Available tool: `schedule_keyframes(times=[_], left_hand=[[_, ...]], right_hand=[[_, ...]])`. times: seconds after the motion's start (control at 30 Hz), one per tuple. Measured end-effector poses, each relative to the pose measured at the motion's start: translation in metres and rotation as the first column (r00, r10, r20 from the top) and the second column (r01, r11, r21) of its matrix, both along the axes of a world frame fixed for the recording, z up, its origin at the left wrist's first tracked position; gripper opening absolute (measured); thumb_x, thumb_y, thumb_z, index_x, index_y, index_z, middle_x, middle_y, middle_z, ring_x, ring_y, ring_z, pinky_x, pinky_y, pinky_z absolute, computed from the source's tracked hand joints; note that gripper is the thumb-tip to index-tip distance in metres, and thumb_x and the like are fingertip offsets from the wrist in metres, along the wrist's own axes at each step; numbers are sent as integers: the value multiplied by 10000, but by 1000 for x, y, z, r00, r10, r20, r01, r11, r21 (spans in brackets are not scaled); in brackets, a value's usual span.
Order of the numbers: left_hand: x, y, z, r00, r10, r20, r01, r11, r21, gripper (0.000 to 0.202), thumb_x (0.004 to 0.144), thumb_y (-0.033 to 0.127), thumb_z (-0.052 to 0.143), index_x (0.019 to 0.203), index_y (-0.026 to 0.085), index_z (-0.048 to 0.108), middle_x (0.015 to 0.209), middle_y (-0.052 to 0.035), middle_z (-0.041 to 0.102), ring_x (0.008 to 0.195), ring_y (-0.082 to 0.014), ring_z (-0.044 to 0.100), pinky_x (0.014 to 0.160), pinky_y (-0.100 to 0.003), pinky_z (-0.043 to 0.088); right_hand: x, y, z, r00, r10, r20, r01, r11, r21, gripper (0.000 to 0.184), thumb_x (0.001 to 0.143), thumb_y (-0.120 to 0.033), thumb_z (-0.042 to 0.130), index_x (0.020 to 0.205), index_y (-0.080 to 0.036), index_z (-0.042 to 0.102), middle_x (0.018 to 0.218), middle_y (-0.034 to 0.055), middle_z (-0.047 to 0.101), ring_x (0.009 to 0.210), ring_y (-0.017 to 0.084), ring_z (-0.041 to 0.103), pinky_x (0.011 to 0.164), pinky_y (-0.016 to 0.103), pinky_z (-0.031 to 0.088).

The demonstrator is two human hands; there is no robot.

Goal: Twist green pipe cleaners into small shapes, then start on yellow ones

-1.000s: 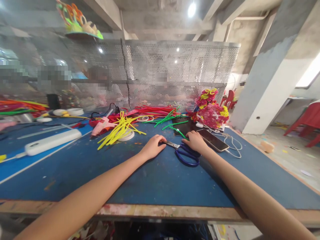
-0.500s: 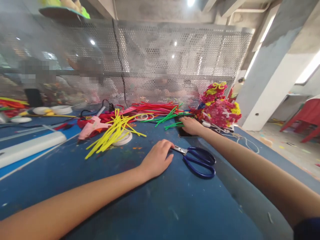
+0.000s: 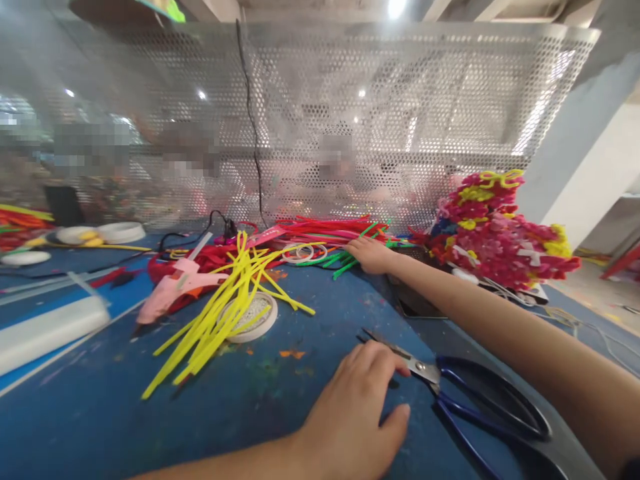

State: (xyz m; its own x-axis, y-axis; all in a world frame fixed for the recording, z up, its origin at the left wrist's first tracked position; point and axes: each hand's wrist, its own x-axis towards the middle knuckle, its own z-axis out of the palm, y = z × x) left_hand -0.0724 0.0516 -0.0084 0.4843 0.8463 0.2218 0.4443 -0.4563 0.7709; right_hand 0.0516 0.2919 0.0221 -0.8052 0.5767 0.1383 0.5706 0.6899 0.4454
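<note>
My left hand (image 3: 356,403) rests on the blue tabletop with its thumb spread from the fingers. Its fingertips lie at the blades of blue-handled scissors (image 3: 425,371), whose handles point right and toward me. Farther back, my right hand (image 3: 371,255) reaches over green pipe cleaners (image 3: 345,272), fingers stretched forward; its fingertips touch or nearly touch them, and I see no firm hold. Behind it lies a bundle of red and pink pipe cleaners (image 3: 325,230). Yellow pipe cleaners (image 3: 215,327) are heaped left of my left hand, partly across a roll of tape (image 3: 273,317).
A pink glue gun (image 3: 173,287) lies beside the yellow heap. At the right stands a pink, red and yellow fuzzy-flower piece (image 3: 505,233). A dark flat device (image 3: 417,308) lies under my right forearm. A perforated metal screen (image 3: 310,100) closes off the back.
The view has come closer and lower. My right hand has shifted left from the dark device onto the green pipe cleaners. My left hand stays beside the scissor blades.
</note>
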Motion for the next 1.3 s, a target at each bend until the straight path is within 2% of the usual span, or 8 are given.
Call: schedule_keyframes(times=[0.23,0.5,0.67,0.77,0.83,0.93,1.1,1.3], left_hand=[[-1,3,4,999,-22,-45,21,999,-36,281,693,173,516,966,231,486,1041,-42,506,1002,-201,443,903,-355,360],[0,1,3,999,-25,-38,25,1000,-5,252,710,180,519,954,240,493,1042,-41,503,1001,-201,441,901,-357,358],[1,-1,3,999,-22,-41,22,1000,2,229,720,181,524,941,238,498,1038,-34,500,1000,-191,441,903,-344,359],[0,-1,5,999,-13,-43,13,1000,4,220,723,182,526,936,233,502,1034,-29,502,1002,-182,440,907,-333,358],[0,-1,7,998,-4,-56,5,1000,22,212,723,176,523,930,222,507,1024,-25,502,999,-176,438,904,-326,361],[0,-2,9,997,2,-82,2,999,52,207,714,173,530,918,204,512,1010,-23,505,989,-174,441,893,-322,368],[0,2,4,994,-4,-111,16,994,111,220,704,216,554,920,194,517,1013,-27,506,994,-178,443,902,-317,363],[1,11,-4,977,-64,-205,90,989,121,268,698,311,585,940,209,532,990,-36,513,977,-208,460,851,-342,399]], right_hand=[[-3,14,6,999,-25,32,25,1000,7,244,835,-121,364,944,-90,581,953,154,589,966,235,484,859,347,280],[26,3,39,987,-141,-75,140,990,-14,200,866,-236,370,988,-180,519,966,67,599,836,172,555,650,230,344],[32,-9,51,954,-206,-216,237,963,131,308,897,-211,231,1121,-135,429,1035,141,548,932,239,509,698,295,337],[28,-11,40,955,-222,-198,252,958,137,299,840,-267,384,1085,-124,478,990,141,561,928,257,505,737,323,351],[20,-12,30,966,-195,-168,214,971,106,434,732,-327,539,1111,-125,481,1038,138,545,967,279,480,777,344,357],[-3,-14,21,969,-93,-230,112,991,71,583,680,-331,576,1206,-138,415,1159,126,480,1046,279,426,843,365,348],[-75,-18,22,957,129,-260,-131,991,10,494,728,-240,510,1202,-137,419,1168,127,483,1056,256,437,856,375,355],[-175,-20,18,900,419,-121,-434,889,-146,696,672,-248,583,1298,-113,310,1312,159,379,1189,283,344,946,430,289]])
